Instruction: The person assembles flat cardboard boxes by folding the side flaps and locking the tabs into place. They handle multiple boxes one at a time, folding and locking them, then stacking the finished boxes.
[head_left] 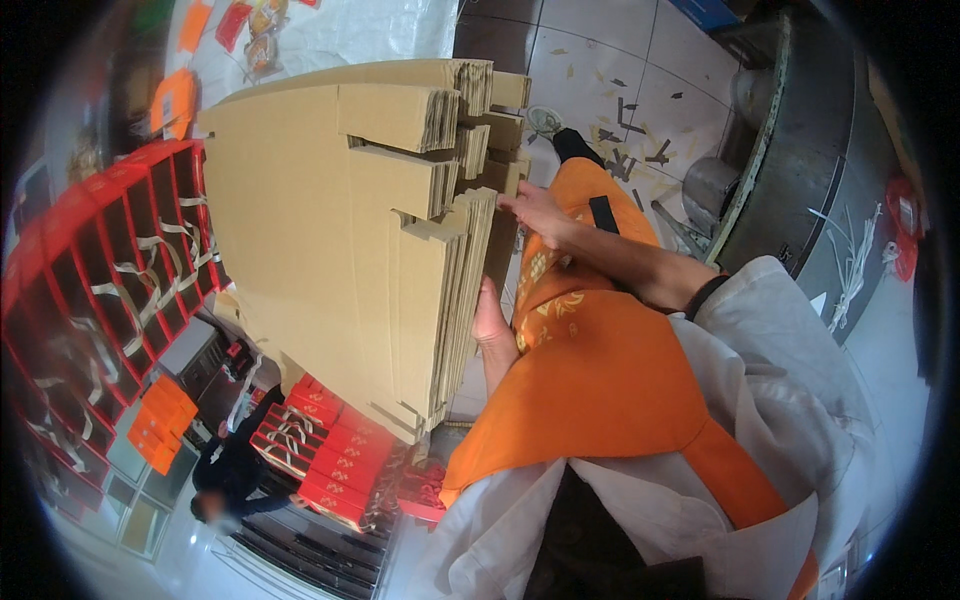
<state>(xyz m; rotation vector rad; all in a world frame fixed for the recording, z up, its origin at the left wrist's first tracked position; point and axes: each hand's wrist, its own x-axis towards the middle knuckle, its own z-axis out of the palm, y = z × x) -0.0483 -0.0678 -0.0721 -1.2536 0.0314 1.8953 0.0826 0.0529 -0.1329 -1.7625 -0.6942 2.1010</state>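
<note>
A thick stack of flat brown cardboard sheets [320, 230] with slots and notches cut in their ends stands in front of me. My right hand [537, 213] grips its near edge, fingertips against the layered ends by the notched tabs. Lower along the same edge, my left hand [490, 325] presses against the stack. Most of its fingers are hidden behind the sheets. An orange patterned apron [600, 370] covers my body close behind both hands.
Red boxes with pale ribbon handles [140, 260] line the left side; more red boxes [345, 460] stand below, near a person in dark clothes [235, 470]. A white-covered surface [360, 35] lies beyond the stack. Cardboard scraps [625, 130] litter the tiled floor. A metal counter [810, 150] is at right.
</note>
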